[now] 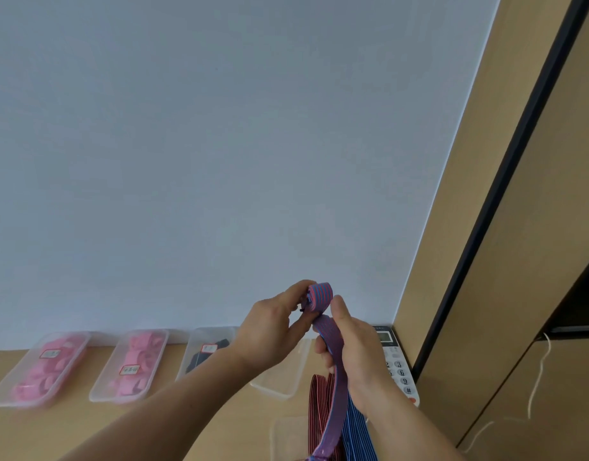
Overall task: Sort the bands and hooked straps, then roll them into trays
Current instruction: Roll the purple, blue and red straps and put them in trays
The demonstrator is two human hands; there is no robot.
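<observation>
A red-and-blue striped strap (pixel 333 361) is held up in front of the wall, its top end wound into a small roll (pixel 320 298). My left hand (pixel 273 331) pinches that roll from the left. My right hand (pixel 356 357) grips the strap just below the roll, thumb pointing up. The loose length hangs down to the bottom edge. More striped straps, red (pixel 316 414) and blue (pixel 361 434), hang or lie behind it. Any hooks are hidden.
On the wooden table against the wall stand two clear trays of pink bands (pixel 43 367) (pixel 133 364), a tray with dark straps (pixel 203 352), and a clear tray (pixel 283 380) partly behind my hands. A white desk phone (pixel 401 367) sits at right beside a wooden cabinet (pixel 519 294).
</observation>
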